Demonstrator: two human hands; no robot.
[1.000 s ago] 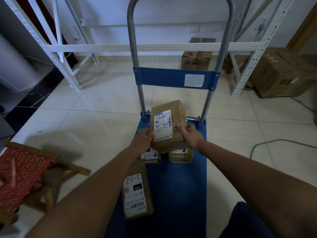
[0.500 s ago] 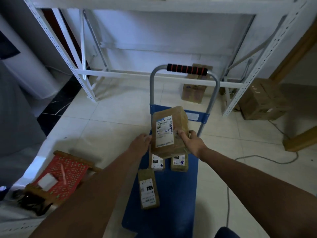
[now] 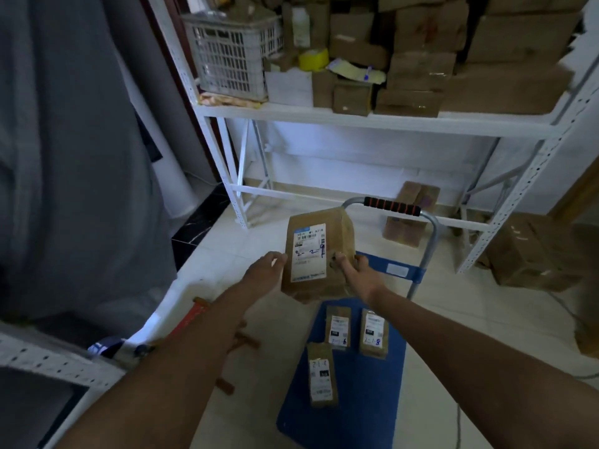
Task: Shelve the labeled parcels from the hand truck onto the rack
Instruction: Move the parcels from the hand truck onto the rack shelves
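Note:
A brown parcel (image 3: 316,254) with a white label is held up above the hand truck. My right hand (image 3: 351,270) grips its right side with thumb on the front. My left hand (image 3: 265,270) presses flat against its left edge, fingers straight. Below, three smaller labeled parcels lie on the blue hand truck deck (image 3: 363,400): one at the left front (image 3: 321,379), one in the middle (image 3: 337,327), one on the right (image 3: 374,332). The white rack (image 3: 356,119) stands ahead, its shelf crowded with boxes.
A white plastic basket (image 3: 231,50) and yellow tape roll (image 3: 312,59) sit on the shelf's left part. Cardboard boxes (image 3: 528,254) stand on the floor at right, another (image 3: 410,218) behind the truck's handle (image 3: 392,205). A grey curtain (image 3: 64,157) hangs left.
The parcel has risen off the hand truck with both hands on it. My view has tilted up, bringing the loaded rack shelf into sight.

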